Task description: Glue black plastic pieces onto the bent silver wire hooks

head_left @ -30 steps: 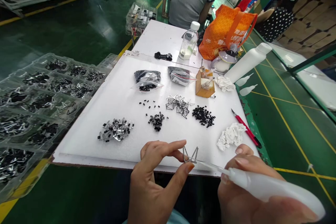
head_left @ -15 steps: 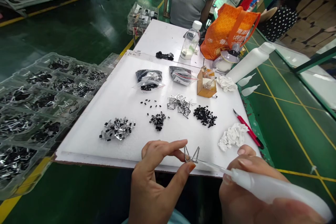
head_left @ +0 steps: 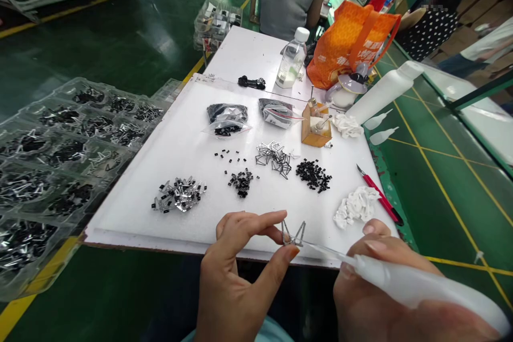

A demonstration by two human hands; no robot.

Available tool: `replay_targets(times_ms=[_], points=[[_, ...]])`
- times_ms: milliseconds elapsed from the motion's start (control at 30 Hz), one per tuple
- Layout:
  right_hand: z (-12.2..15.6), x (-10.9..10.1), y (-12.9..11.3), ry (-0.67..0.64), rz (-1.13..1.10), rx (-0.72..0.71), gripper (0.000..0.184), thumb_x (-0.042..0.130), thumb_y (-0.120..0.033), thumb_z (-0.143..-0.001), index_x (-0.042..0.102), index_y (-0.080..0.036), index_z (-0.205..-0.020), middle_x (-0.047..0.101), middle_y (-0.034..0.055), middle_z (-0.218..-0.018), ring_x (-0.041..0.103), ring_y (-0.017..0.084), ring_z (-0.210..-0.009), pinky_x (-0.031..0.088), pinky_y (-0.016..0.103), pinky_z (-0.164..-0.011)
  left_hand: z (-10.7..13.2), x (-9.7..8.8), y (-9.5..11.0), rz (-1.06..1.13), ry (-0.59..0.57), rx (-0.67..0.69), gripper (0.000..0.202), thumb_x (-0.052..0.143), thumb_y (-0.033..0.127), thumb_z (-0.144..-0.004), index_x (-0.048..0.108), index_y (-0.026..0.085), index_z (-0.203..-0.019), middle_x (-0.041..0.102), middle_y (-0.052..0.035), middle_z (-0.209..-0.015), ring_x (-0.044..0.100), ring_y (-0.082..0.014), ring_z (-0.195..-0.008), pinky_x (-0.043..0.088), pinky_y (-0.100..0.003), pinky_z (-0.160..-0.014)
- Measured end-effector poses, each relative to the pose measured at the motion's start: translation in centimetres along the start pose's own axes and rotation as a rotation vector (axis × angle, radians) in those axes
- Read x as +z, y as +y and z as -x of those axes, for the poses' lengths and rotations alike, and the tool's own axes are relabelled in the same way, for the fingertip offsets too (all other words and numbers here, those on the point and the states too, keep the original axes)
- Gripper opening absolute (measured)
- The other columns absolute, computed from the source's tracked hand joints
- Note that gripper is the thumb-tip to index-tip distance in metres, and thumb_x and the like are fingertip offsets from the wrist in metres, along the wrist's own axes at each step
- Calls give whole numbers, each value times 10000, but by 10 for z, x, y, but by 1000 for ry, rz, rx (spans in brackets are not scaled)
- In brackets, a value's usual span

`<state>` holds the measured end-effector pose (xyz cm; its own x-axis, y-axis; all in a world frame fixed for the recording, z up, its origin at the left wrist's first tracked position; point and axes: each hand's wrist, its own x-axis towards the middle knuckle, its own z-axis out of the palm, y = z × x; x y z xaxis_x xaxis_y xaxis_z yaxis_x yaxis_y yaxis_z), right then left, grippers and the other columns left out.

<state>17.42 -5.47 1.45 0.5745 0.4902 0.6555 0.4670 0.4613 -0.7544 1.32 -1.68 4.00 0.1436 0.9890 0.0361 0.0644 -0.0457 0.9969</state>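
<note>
Far right, a person in a white top [head_left: 491, 43] had come further into view since the earlier frame, while both hands had scarcely budged. Left hand [head_left: 240, 272]: thumb and fingers clamped on a thin wire frame [head_left: 297, 240], up over the near side of the table [head_left: 132, 216], pinched at one end, seemingly to leave the other open to the nozzle [head_left: 328, 251]. Right hand [head_left: 360, 294]: wrapped around a white bottle [head_left: 425, 278], tipped over so the nozzle pointed at that wire; whether they touched, I couldn't tell. Beyond, wire pieces [head_left: 274, 159] and small black parts [head_left: 313, 175] sat in separate heaps, likely to keep kinds apart within reach. Crumpled tissue [head_left: 356, 207] lay near the right hand, handy for wiping, perhaps, a red knife [head_left: 380, 194] beside it, blade pointing away.
</note>
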Motion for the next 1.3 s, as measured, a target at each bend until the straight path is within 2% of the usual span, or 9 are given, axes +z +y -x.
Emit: replay_targets(times_ms=[100,167,433,567,900,1000,1067,1167,1300], points=[[7,-2,-1,148,24,106,575,419,-677,-961,767,-256,-780,649,12,-667,632,219,-667,443,465,-1025,0,0,0,0,6,10,373,755,175,-889,729,441,-1149,695,77,-860,658,-159,-897,484,-306,-867],[10,-3,-3,187,31,182,555,465,-695,-938,762,-254,-779,666,26,-713,670,247,-805,422,480,-1078,0,1,0,2,10,10,376,761,171,-884,730,435,-1150,696,75,-854,659,-161,-896,484,-308,-867],[5,-1,-5,74,-16,128,562,426,-620,-993,783,-221,-821,690,4,-713,648,209,-775,370,436,-1156,-1,1,2,6,23,-1,341,765,157,-875,750,389,-1124,704,50,-844,665,-184,-889,495,-329,-852],[7,-3,-5,84,11,162,587,439,-675,-962,768,-223,-784,685,10,-696,644,221,-726,370,491,-1147,0,1,2,5,20,2,349,760,156,-877,747,401,-1126,700,56,-842,666,-179,-883,493,-327,-854],[12,-2,-8,80,-19,179,571,443,-661,-974,776,-216,-840,690,20,-758,677,228,-942,380,443,-1158,-1,1,2,-12,25,-13,379,762,157,-876,740,436,-1132,705,77,-847,659,-162,-874,478,-328,-895],[11,-4,-9,127,-12,241,540,468,-657,-971,777,-228,-856,696,27,-780,679,254,-1021,373,468,-1161,-1,1,1,-4,24,-12,376,766,153,-869,746,427,-1126,706,72,-844,662,-167,-869,475,-341,-910],[6,-5,-7,153,-10,243,522,487,-653,-968,776,-232,-863,670,8,-707,688,244,-890,387,484,-1140,-1,0,1,-5,36,-21,361,771,163,-865,753,421,-1117,705,66,-838,661,-172,-862,479,-346,-908],[-8,-7,-1,103,-57,105,598,416,-664,-991,778,-221,-816,579,-42,-520,577,183,-553,426,464,-1074,0,0,-1,-22,60,-40,352,775,177,-863,758,432,-1104,705,64,-836,655,-174,-873,488,-327,-882],[-20,-6,4,67,-67,60,617,376,-611,-1026,784,-209,-796,608,-40,-517,544,165,-518,410,426,-1051,0,-1,-3,-19,54,-53,340,771,187,-870,755,418,-1120,704,55,-854,664,-181,-896,489,-334,-898]])
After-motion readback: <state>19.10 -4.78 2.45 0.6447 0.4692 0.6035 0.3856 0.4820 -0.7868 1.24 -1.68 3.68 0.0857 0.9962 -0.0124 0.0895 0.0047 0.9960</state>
